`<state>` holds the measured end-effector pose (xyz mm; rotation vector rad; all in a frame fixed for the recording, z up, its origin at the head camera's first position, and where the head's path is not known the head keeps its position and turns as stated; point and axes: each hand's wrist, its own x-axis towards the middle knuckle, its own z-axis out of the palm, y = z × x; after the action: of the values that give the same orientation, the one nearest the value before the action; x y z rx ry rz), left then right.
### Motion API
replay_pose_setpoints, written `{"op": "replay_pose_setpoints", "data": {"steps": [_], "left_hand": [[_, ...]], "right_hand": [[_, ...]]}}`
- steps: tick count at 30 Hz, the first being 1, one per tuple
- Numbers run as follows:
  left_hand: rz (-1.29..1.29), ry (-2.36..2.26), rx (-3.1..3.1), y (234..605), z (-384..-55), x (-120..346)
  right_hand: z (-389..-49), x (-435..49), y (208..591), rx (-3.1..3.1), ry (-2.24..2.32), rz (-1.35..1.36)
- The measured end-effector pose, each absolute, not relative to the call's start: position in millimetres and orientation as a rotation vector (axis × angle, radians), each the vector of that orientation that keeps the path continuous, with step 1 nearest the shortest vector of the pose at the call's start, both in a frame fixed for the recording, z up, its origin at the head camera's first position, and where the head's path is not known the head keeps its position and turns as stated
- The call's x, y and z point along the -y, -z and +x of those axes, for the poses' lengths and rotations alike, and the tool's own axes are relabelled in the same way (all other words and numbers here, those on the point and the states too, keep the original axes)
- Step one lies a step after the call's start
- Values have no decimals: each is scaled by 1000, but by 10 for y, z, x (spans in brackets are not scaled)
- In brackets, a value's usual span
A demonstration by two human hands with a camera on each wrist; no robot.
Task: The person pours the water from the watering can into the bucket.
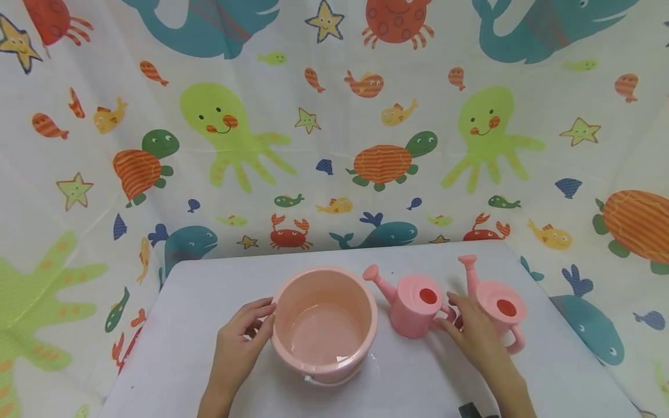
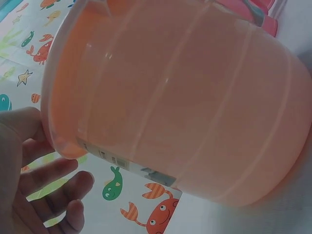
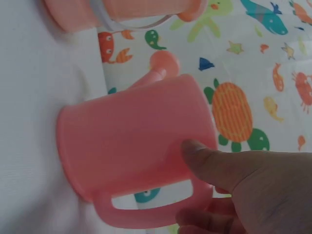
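Note:
A light pink bucket [image 1: 282, 348] stands upright on the white table, its handle hanging down at the front. My left hand [image 1: 241, 339] is at the bucket's left rim, fingertips touching it; in the left wrist view the other fingers are loosely bent beside the rim. To the right of the bucket is a pink watering can [image 1: 410, 316], spout pointing back left. My right hand [image 1: 478, 331] holds this can, thumb [image 3: 200, 151] on its body and fingers around its handle [image 3: 141, 217]. Just right of that hand stands a second pink watering can [image 1: 493, 296].
The white table [image 1: 209, 278] ends at a curtain [image 1: 324, 133] printed with sea animals, which hangs behind and at both sides. A small black object [image 1: 470, 410] shows at the bottom edge beside the right forearm. A label [image 2: 122, 163] is on the bucket's side.

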<state>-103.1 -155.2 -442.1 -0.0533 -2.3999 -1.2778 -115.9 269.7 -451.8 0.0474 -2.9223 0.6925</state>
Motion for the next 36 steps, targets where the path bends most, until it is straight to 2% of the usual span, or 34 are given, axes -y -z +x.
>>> {"op": "replay_pose_setpoints", "data": {"steps": [27,36], "left_hand": [[-60,1284,2379,4458,-1043,1572],[-67,1285,2380,4457,-1041,1570]], "right_hand": [[-1167,-2715,5023,2518,-728,76],[-1155,-2701,5058,2556,-820,-26]]}}
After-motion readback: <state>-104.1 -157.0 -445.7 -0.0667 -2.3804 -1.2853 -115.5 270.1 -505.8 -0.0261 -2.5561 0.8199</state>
